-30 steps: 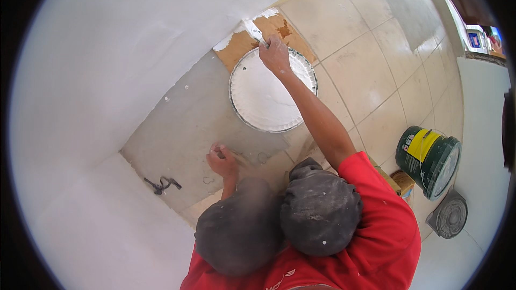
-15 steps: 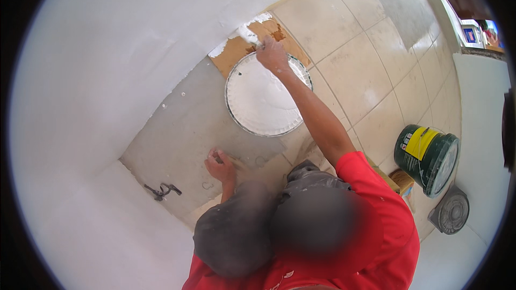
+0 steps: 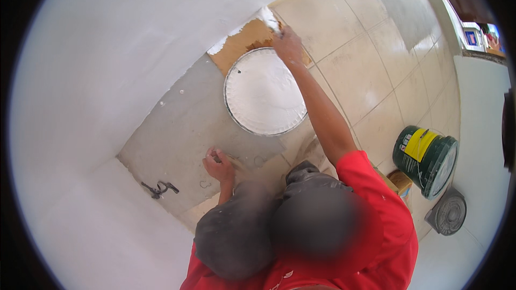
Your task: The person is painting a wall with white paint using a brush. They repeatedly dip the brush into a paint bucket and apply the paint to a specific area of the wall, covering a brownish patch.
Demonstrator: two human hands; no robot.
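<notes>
My right hand (image 3: pixel 289 46) is closed round the handle of what looks like a paintbrush, its white-coated head (image 3: pixel 269 17) at the foot of the white wall (image 3: pixel 134 37). Under it lies a brown sheet of cardboard (image 3: pixel 236 48), splashed white along the wall side and stained dark in places. Just below that hand stands a round, dark-rimmed container of white paint (image 3: pixel 266 94) with a small dark speck on its surface. My left hand (image 3: pixel 219 166) is curled closed low over the grey floor, with a small dark thing at its fingers that I cannot make out.
A green bucket with a yellow label (image 3: pixel 424 158) stands at the right, with a dark round-patterned object (image 3: pixel 449 212) beside it. A black bracket-like piece (image 3: pixel 159 189) lies at the left by the wall. Beige tiles (image 3: pixel 355 70) extend to the right.
My right hand and the brush have moved a little to the right and away from me along the foot of the wall. My left hand has barely moved.
</notes>
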